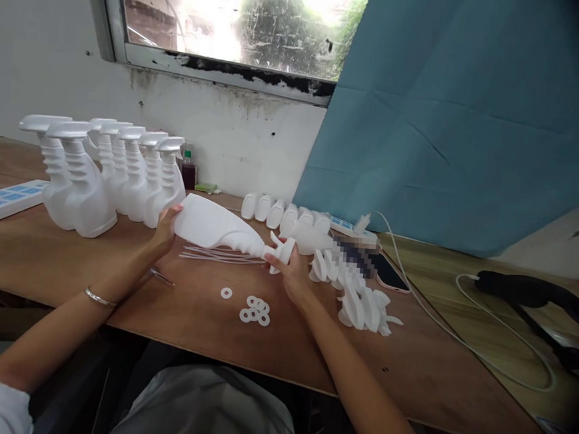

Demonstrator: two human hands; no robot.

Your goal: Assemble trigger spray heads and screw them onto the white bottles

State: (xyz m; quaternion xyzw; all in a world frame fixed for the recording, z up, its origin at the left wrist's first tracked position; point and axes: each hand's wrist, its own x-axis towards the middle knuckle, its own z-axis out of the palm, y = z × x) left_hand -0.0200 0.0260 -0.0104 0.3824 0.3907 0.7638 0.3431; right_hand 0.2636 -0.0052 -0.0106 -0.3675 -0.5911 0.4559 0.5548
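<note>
A white spray bottle (219, 221) is held sideways above the table, its base to the left and its neck to the right. My left hand (167, 226) is closed around the base end. At the neck, my right hand (288, 270) grips the white trigger sprayer head (280, 253), which sits at the bottle's mouth; how tightly it is joined cannot be seen. Thin white dip tubes (221, 257) lie on the table just below the bottle. Nearer to me are several flat white ring washers (255, 310), one (226, 293) apart from the pile.
Several spray bottles with heads (84, 187) stand at left. More bottles (276, 214) lie by the wall. Loose trigger heads (362, 306) are heaped at right, near a phone (391, 275) and a white cable (441, 322). A pen-like tool (163, 276) lies by my left forearm.
</note>
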